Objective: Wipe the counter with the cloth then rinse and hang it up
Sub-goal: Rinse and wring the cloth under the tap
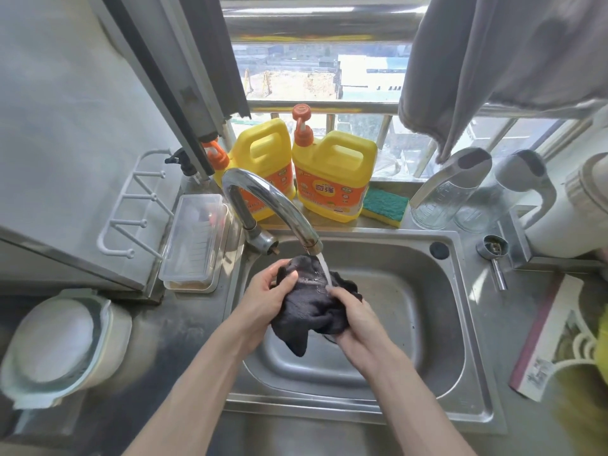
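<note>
A dark, wet cloth (307, 302) is bunched between both hands over the steel sink (427, 324). My left hand (266, 296) grips its left side with the thumb on top. My right hand (353, 320) holds its right side from below. A stream of water (324, 269) runs from the curved chrome tap (263, 199) onto the top of the cloth. One corner of the cloth hangs down toward the basin. The grey counter (171, 327) lies to the left of the sink.
Two yellow detergent jugs (332, 179) and a green-and-yellow sponge (385, 205) stand on the sill behind the tap. A grey towel (493, 60) hangs from a rail at upper right. A white hook rack (131, 205), clear lidded box (194, 241) and lidded pot (56, 343) are left; glass jugs (444, 192) right.
</note>
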A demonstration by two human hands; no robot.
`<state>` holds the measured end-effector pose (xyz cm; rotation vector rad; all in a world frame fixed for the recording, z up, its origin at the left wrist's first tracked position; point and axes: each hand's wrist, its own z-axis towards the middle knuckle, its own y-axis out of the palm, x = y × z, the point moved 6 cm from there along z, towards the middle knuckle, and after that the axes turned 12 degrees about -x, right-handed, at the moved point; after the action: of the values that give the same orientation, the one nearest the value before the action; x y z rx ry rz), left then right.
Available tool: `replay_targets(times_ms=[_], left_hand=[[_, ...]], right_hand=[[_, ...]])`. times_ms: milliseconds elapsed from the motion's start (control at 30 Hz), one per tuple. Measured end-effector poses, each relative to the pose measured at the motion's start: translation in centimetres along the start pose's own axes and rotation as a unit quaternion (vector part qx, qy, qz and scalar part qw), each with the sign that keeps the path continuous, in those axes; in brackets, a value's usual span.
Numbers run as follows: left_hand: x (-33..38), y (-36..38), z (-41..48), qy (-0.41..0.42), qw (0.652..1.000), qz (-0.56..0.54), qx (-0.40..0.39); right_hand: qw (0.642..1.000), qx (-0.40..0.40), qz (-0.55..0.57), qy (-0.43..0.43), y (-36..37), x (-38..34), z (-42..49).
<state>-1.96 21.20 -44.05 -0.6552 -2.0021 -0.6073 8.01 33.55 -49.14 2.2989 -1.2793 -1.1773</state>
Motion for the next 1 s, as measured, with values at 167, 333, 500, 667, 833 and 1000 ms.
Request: replay_targets(times_ms=[167, 333, 500, 667, 833, 1000], left_hand=[[1.2, -1.8, -0.6, -0.017, 1.0, 0.008, 0.021], [1.8, -2.9, -1.4, -0.04, 0.998, -0.04, 0.015], [0.6, -1.9, -0.9, -0.056, 0.987, -0.149, 0.008], [-3.3, 3.1, 0.0, -0.173, 0.949, -0.261, -0.023], [-2.4, 5.2, 2.2, -0.133, 0.917, -0.375, 0.011], [-2.7, 5.2, 2.3, -0.149, 0.894, -0.419, 0.064]], right_hand=[[0.989, -0.06, 0.129, 0.038, 1.7, 0.6, 0.7], [0.974, -0.082, 0.206, 0.05, 2.6, 0.3, 1.7], [0.987, -0.065, 0.144, 0.023, 2.7, 0.0, 2.1], [0.987, -0.061, 0.135, -0.066, 3.3, -0.2, 1.3], [0.898, -0.036, -0.34, -0.276, 5.4, -3.7, -1.8], [0.545, -0.077, -0.709, -0.44, 6.4, -4.4, -3.0]])
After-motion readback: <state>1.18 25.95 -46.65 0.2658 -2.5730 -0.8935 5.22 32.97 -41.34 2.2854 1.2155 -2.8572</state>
